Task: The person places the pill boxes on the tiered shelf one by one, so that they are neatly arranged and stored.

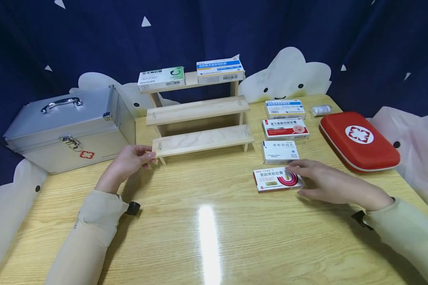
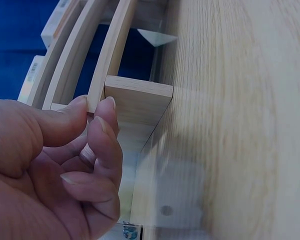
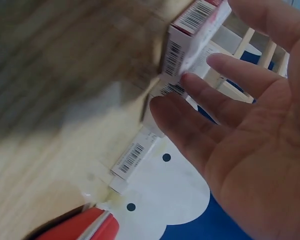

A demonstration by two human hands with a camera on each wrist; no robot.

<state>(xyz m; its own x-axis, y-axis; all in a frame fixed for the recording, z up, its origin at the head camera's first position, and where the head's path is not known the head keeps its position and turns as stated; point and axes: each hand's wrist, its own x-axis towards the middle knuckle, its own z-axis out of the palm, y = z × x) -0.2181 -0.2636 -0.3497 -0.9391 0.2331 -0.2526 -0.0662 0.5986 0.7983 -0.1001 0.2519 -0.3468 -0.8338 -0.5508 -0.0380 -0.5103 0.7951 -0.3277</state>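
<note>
Lying under the right hand (image 1: 328, 183) fingers (image 1: 297, 166), nearest medicine box (image 1: 272, 179) on table (image 1: 214, 237).

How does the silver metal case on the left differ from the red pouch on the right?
The silver metal case is a hard, boxy trunk with a handle on top and a clasp on its front; the red pouch is flat, with rounded corners. The case stands tall at the table's left edge, while the pouch lies low at the right edge. The case bears a small red cross, the pouch a larger white one. Both are closed.
</note>
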